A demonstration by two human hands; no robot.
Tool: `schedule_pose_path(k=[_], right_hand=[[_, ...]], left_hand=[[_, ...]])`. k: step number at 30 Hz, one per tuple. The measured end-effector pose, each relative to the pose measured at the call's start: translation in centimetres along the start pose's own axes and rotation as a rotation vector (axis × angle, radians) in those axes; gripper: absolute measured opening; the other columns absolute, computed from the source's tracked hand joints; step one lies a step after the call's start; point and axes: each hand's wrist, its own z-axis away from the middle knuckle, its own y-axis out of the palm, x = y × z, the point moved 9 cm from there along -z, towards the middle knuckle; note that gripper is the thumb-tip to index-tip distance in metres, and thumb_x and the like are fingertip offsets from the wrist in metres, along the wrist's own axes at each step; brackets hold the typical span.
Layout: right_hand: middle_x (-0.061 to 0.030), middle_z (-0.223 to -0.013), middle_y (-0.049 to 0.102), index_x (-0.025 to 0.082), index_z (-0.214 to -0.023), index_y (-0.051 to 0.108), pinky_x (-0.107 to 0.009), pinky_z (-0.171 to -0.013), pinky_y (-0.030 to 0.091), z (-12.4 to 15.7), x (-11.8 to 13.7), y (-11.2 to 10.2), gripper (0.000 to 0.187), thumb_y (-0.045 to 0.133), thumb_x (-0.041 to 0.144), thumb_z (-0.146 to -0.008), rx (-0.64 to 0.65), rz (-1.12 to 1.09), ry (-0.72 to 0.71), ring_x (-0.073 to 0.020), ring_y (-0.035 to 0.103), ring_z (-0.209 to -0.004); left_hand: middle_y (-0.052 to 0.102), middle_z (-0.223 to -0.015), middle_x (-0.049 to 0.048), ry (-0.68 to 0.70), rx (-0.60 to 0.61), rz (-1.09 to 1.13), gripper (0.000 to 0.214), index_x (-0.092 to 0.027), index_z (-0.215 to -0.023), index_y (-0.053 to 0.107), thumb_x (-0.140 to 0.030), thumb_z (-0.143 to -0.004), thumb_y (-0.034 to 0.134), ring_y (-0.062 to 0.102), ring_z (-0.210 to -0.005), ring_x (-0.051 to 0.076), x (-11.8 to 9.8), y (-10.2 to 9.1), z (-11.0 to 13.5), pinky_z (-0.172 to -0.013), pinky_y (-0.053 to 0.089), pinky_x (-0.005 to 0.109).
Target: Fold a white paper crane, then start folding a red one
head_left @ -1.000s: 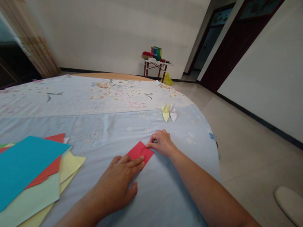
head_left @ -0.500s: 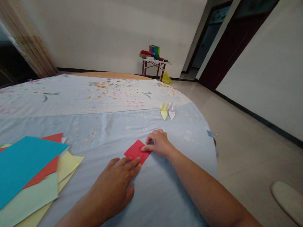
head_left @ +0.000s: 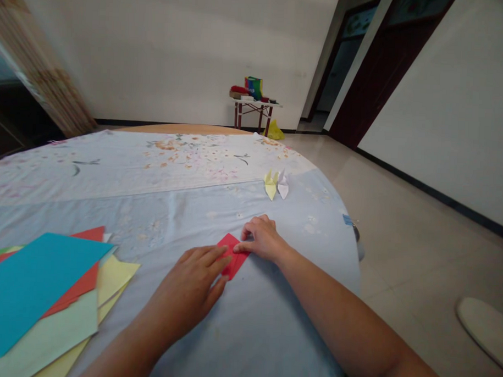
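Observation:
A small folded square of red paper [head_left: 237, 263] lies on the blue tablecloth [head_left: 267, 315], turned so that a corner points away from me. My left hand [head_left: 192, 282] rests over its left side with the fingers stretched out, covering that corner. At the right corner, my right hand [head_left: 262, 238] has its thumb on the paper and its other fingers curled, so it grips the edge there. Part of the paper is hidden beneath both hands.
Several coloured sheets, a blue sheet [head_left: 45, 291] on top, are piled at the left. A yellow folded paper figure [head_left: 271, 186] and a white folded paper figure [head_left: 283, 186] stand beyond my hands. A clip [head_left: 348, 220] sits at the table's right edge.
My left hand has slid up and left over the red paper, covering its left corner and baring more of its lower part. My right hand keeps its place at the right corner.

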Motion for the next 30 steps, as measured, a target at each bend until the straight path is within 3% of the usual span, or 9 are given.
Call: schedule_pose_path(k=[3, 6, 12, 17, 23, 30], right_hand=[[-0.0025, -0.081, 0.058, 0.023, -0.072, 0.064, -0.033, -0.076, 0.027, -0.1, -0.1, 0.0, 0.044, 0.063, 0.065, -0.059, -0.005, 0.002, 0.004, -0.0217, 0.041, -0.093], [-0.0015, -0.078, 0.059, 0.024, -0.07, 0.065, -0.031, -0.075, 0.027, -0.4, -0.5, -0.2, 0.033, 0.066, 0.056, -0.064, -0.014, -0.012, 0.013, -0.02, 0.043, -0.09], [-0.0005, -0.07, 0.062, 0.02, -0.074, 0.065, -0.027, -0.072, 0.031, -0.2, -1.2, -2.0, 0.021, 0.057, 0.038, -0.08, -0.116, -0.087, 0.006, -0.0152, 0.047, -0.079], [-0.0025, -0.077, 0.062, 0.019, -0.078, 0.067, -0.028, -0.074, 0.032, 0.7, 1.0, -1.5, 0.027, 0.058, 0.045, -0.078, 0.006, -0.066, -0.131, -0.0161, 0.048, -0.08], [-0.0039, -0.089, 0.058, 0.025, -0.093, 0.066, -0.032, -0.079, 0.03, 1.4, 2.6, -0.8, 0.026, 0.065, 0.041, -0.073, 0.12, -0.003, -0.189, -0.0198, 0.045, -0.092], [-0.0036, -0.093, 0.059, 0.027, -0.101, 0.064, -0.032, -0.078, 0.03, 0.8, 2.9, 0.5, 0.022, 0.06, 0.033, -0.08, 0.094, 0.003, -0.26, -0.0186, 0.045, -0.093]], left_hand=[[0.055, -0.125, 0.0053, 0.039, 0.081, 0.043, 0.033, -0.026, -0.115, 0.057, -0.03, -0.083, 0.046, 0.046, -0.116, 0.023, -0.5, 2.1, -0.2, -0.099, 0.033, 0.043], [0.054, -0.127, 0.0056, 0.016, 0.092, 0.063, 0.033, -0.026, -0.115, 0.057, -0.031, -0.084, 0.045, 0.045, -0.117, 0.023, -0.3, 2.8, 0.0, -0.1, 0.032, 0.043], [0.057, -0.123, 0.0059, 0.007, 0.065, 0.063, 0.031, -0.025, -0.112, 0.059, -0.03, -0.085, 0.044, 0.048, -0.113, 0.024, -0.2, 2.4, -0.1, -0.097, 0.035, 0.043], [0.057, -0.119, 0.0064, 0.008, -0.005, 0.079, 0.029, -0.025, -0.107, 0.061, -0.029, -0.086, 0.041, 0.049, -0.109, 0.023, -0.2, 2.0, -0.5, -0.094, 0.036, 0.043], [0.053, -0.125, 0.0068, -0.005, -0.02, 0.096, 0.038, -0.025, -0.116, 0.055, -0.015, -0.082, 0.041, 0.047, -0.113, 0.021, 0.9, 2.6, -0.5, -0.095, 0.035, 0.042], [0.055, -0.121, 0.0081, -0.085, -0.058, 0.212, 0.036, -0.022, -0.112, 0.058, -0.016, -0.082, 0.039, 0.05, -0.11, 0.021, 1.6, 2.1, -0.5, -0.095, 0.039, 0.038]])
